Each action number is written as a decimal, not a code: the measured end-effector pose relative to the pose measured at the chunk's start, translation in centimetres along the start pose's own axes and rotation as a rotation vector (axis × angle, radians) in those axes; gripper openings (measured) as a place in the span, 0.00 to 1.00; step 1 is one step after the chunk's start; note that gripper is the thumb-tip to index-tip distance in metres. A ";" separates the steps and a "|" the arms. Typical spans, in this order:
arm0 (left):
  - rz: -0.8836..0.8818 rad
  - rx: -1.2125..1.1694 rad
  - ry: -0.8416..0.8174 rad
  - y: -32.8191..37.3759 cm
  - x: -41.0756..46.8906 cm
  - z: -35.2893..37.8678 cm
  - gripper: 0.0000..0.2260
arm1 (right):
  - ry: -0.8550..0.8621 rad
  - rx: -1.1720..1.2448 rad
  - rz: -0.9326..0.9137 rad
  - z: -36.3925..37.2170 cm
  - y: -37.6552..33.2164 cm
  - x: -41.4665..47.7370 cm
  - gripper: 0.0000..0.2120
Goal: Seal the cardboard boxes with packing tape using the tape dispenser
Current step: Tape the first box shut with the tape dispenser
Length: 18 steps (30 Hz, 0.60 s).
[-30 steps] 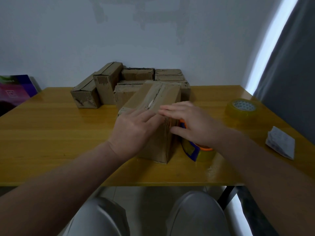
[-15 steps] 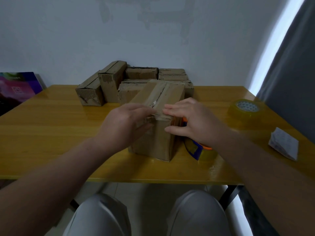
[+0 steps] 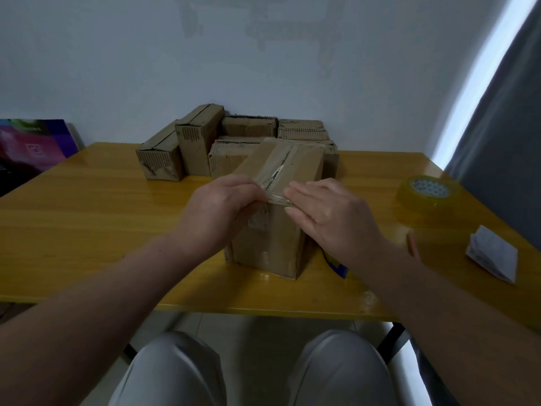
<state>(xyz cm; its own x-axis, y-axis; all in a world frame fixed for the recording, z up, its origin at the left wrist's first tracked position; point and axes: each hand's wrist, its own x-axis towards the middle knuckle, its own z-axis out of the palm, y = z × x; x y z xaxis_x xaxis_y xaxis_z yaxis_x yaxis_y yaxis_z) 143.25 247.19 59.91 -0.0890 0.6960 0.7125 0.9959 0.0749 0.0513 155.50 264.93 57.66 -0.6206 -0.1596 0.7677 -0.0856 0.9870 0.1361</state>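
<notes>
Fingers [image 3: 248, 187] of the left hand [image 3: 216, 212] curled, pinching the clear tape strip [image 3: 276, 167] at the near top edge of the brown cardboard box [image 3: 272, 244]; the right hand [image 3: 330, 218] pressed flat there.

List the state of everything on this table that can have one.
Front box: flaps closed, tape strip along top seam.
Left hand: pinches strip's near end.
Right hand: fingers straight, pressing box's top edge.
Tape dispenser: set down, mostly hidden.
Spare tape roll: lying flat.
</notes>
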 end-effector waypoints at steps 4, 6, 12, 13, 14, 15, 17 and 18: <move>0.008 -0.031 -0.024 -0.3 -0.2 0.1 0.08 | -0.013 0.012 0.010 -0.2 -0.2 0.0 0.15; 0.018 -0.035 -0.040 -0.4 -0.1 0.0 0.08 | -0.093 0.072 0.078 -0.9 -0.2 0.2 0.21; -0.084 -0.171 -0.109 -0.8 0.2 -1.4 0.04 | -0.270 0.407 0.445 -2.2 -0.3 2.9 0.30; -0.169 -0.215 -0.071 -1.0 0.3 -1.6 0.05 | -0.302 0.398 0.475 -2.1 -0.3 3.3 0.28; -0.272 -0.254 -0.030 -1.3 0.5 -1.7 0.05 | -0.327 0.382 0.487 -2.0 -0.3 3.5 0.25; -0.371 -0.284 -0.006 -1.7 0.6 -1.8 0.05 | -0.334 0.365 0.488 -1.9 -0.3 3.6 0.21; -0.505 -0.348 -0.053 -2.7 0.9 -1.8 0.06 | -0.310 0.331 0.457 -1.6 -0.4 3.4 0.20; -0.531 -0.377 -0.109 -3.1 0.9 -1.8 0.07 | -0.286 0.318 0.433 -1.5 -0.5 3.2 0.20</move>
<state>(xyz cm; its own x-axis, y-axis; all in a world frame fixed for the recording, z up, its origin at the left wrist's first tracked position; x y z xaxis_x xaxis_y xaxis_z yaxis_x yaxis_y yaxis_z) 140.09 246.30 61.66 -0.5516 0.7029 0.4490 0.7523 0.1868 0.6318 154.71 263.93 61.02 -0.8318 0.2255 0.5072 0.0198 0.9253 -0.3788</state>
